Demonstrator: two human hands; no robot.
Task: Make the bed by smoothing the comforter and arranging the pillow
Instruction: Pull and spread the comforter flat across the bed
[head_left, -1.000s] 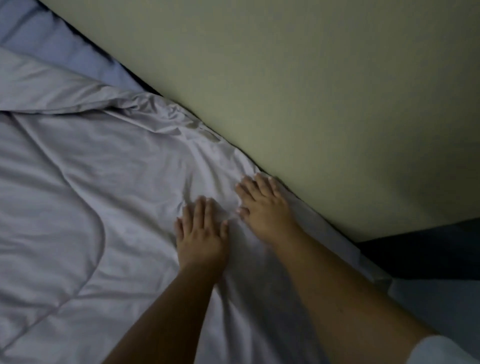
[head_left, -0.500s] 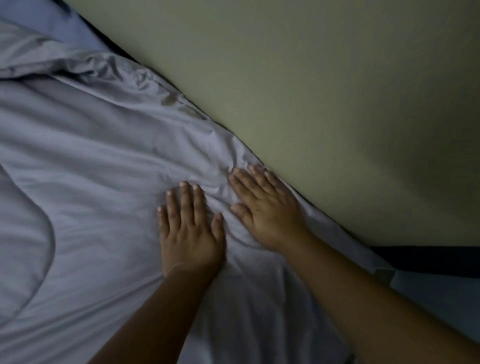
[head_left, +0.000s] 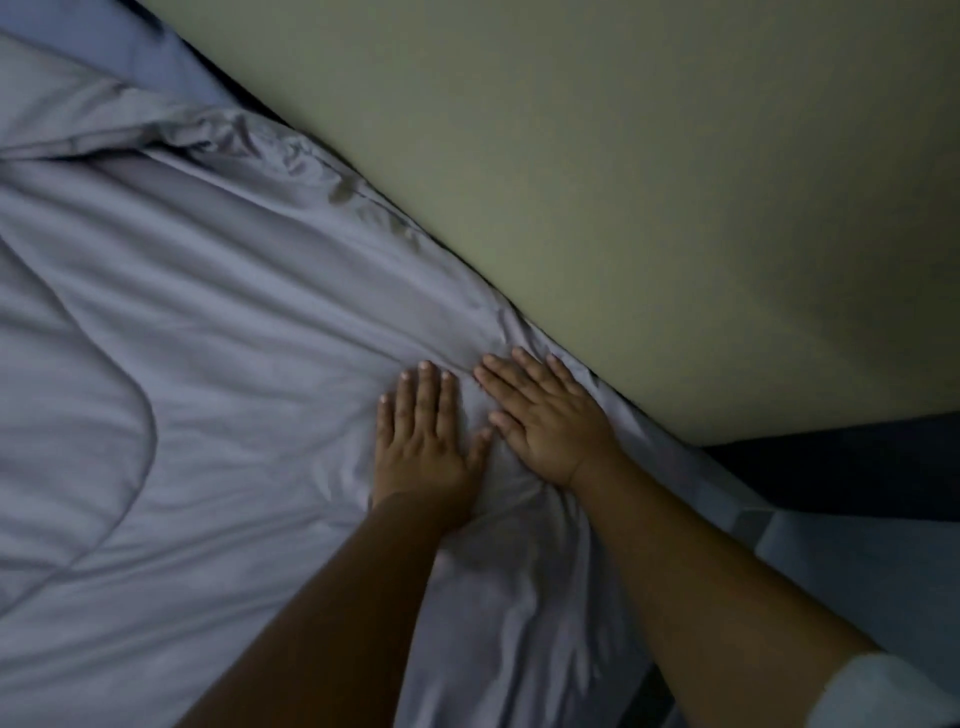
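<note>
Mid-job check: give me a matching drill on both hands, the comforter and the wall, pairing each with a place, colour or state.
1 left hand
2 right hand
3 comforter
4 wall

a pale green
b grey, creased
c flat at the comforter's wall edge
d flat, farther from the wall

Pairs: 1-d, 2-c, 3-b, 4-a

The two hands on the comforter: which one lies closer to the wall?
The right hand: it almost reaches the wall, while the left hand presses flat farther in on the comforter.
</note>
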